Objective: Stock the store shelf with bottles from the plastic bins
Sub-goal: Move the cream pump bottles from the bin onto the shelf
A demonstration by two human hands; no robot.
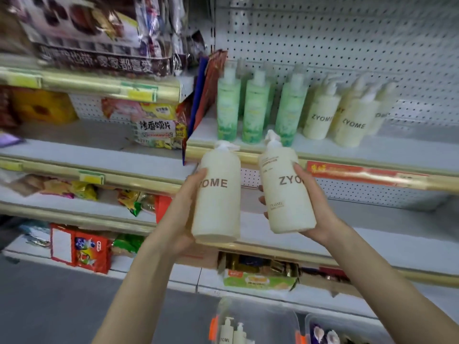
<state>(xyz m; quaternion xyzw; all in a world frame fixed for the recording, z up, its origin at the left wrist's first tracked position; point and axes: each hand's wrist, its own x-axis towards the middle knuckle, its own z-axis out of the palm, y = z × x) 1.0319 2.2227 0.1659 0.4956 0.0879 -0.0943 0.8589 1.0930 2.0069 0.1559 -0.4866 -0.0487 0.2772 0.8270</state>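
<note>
While left hand (182, 214) and right hand (316, 207) fingers (299, 171) grasp bottles (218, 207), logos (288, 181) part-covered (bins (270, 321) cropped).

Two held bottles (218, 194) before the shelf (372, 155); bins (260, 324) below.

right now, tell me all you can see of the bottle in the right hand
The bottle in the right hand is a tall cream cylinder, plastic by its look, with a white pump top. Brown letters ZYO show; the thumb covers the rest, and the small print is unreadable. It hangs before the shelf edge, top tilted left. The right hand grips it from behind, thumb on the front, fingertips round the left side. Nothing else touches it.
</note>
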